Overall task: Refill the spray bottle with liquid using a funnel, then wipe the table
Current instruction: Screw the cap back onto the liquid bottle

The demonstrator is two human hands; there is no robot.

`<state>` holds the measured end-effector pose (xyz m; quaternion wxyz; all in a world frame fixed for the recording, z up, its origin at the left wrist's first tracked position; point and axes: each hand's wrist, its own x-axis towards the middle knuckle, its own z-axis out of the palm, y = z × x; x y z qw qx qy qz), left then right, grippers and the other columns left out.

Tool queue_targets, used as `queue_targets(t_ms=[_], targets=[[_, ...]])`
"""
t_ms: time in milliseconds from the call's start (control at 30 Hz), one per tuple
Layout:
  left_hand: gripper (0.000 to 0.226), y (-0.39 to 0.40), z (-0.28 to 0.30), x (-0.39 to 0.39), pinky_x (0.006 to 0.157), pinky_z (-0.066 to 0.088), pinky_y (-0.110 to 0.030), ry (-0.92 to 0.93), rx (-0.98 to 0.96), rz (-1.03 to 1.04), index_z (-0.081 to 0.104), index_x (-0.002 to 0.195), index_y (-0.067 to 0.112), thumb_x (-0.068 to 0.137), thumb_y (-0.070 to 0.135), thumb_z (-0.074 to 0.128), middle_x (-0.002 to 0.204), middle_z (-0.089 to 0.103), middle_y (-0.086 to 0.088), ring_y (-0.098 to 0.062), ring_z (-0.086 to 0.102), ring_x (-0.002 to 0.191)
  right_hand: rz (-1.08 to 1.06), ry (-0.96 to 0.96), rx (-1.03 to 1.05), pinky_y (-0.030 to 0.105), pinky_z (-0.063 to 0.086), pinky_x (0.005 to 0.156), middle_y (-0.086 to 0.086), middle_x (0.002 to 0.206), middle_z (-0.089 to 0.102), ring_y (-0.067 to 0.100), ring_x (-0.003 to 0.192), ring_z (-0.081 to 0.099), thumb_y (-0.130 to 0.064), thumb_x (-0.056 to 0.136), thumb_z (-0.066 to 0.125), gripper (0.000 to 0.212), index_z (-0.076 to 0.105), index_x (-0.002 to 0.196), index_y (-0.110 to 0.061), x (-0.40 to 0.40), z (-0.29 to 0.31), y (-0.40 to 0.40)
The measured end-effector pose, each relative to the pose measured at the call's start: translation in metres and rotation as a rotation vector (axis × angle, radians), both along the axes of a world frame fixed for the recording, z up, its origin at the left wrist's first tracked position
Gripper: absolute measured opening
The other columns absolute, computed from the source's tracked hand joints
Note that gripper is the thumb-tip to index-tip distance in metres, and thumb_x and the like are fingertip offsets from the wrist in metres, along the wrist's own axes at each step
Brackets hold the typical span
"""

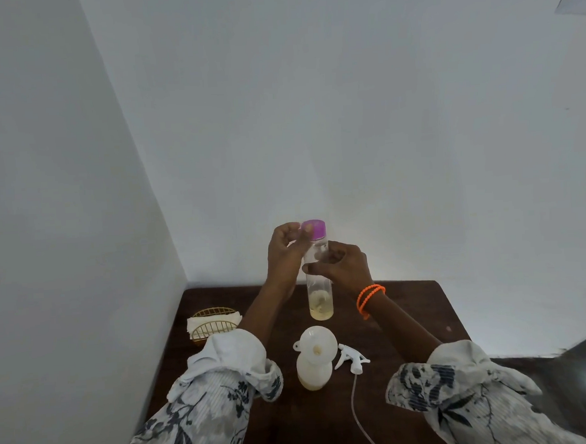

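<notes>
Left hand [284, 253] fingers curled, pinching purple cap [314, 229] from its left side. Right hand [341, 265] fingers curled round mid-body of clear bottle [319, 289], gripping it. Bottle upright, long axis vertical, cap up, held above table [410, 317]; small amount of yellowish liquid at its bottom. Spray bottle [314, 369] standing upright on table near front, white funnel [315, 344] seated in its neck, mouth up. Spray head [351, 357] lying on its side just right of it, tube trailing toward camera. Wire basket [214, 324] with cloth [195, 325] at left edge.
</notes>
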<state>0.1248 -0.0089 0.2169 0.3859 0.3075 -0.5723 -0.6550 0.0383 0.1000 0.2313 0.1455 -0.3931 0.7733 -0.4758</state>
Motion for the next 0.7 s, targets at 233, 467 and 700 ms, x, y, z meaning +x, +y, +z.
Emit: queue_targets(t_ms=[233, 467, 700], targets=[[0.060, 0.0010, 0.0012, 0.0047, 0.096, 0.059, -0.039, 0.025, 0.022, -0.040, 0.075, 0.113, 0.014, 0.092, 0.067, 0.057, 0.109, 0.077, -0.009, -0.027, 0.073, 0.106, 0.008, 0.015, -0.004, 0.028, 0.058, 0.071, -0.007, 0.074, 0.075, 0.010, 0.072, 0.072, -0.037, 0.067, 0.089, 0.026, 0.075, 0.083, -0.022, 0.0006, -0.0045, -0.0024], [0.051, -0.0022, 0.0013, 0.0071, 0.100, 0.058, -0.051, 0.038, 0.042, -0.020, 0.069, 0.118, 0.014, 0.088, 0.055, 0.063, 0.112, 0.074, -0.006, -0.023, 0.072, 0.105, 0.013, -0.049, -0.024, 0.024, 0.058, 0.071, -0.006, 0.079, 0.077, 0.009, 0.076, 0.073, -0.033, 0.066, 0.092, 0.028, 0.077, 0.088, -0.024, -0.0010, -0.0050, -0.0043], [0.057, -0.0027, 0.0039, 0.0087, 0.095, 0.060, -0.042, -0.050, -0.143, 0.045, 0.075, 0.116, 0.016, 0.080, 0.059, 0.073, 0.107, 0.079, 0.001, -0.016, 0.074, 0.102, 0.007, -0.078, -0.037, 0.031, 0.060, 0.075, -0.004, 0.079, 0.077, 0.016, 0.075, 0.073, -0.030, 0.067, 0.093, 0.025, 0.073, 0.083, -0.030, -0.0028, -0.0020, -0.0093]])
